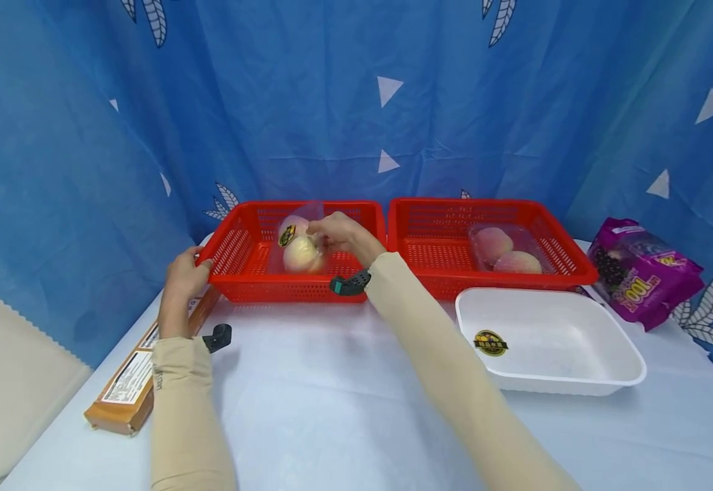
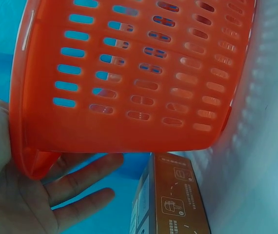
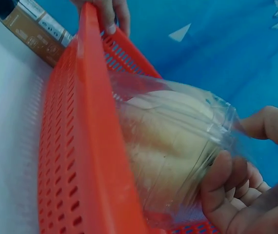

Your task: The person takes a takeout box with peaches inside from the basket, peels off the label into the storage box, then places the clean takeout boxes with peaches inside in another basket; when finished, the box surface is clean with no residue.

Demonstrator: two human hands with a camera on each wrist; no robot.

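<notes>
Two round peaches (image 1: 302, 255), clear bag (image 3: 178, 131), slotted basket (image 1: 289, 289)

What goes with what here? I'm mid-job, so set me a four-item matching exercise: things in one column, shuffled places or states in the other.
Things:
1. left hand
2. right hand
3. white tray
4. purple bag

Places or states:
A. in front of the right red basket
B. pinching clear wrapping
C. farthest right of the tabletop things
D. gripping the left red basket

Pairs: 1-D, 2-B, 3-A, 4-C
</notes>
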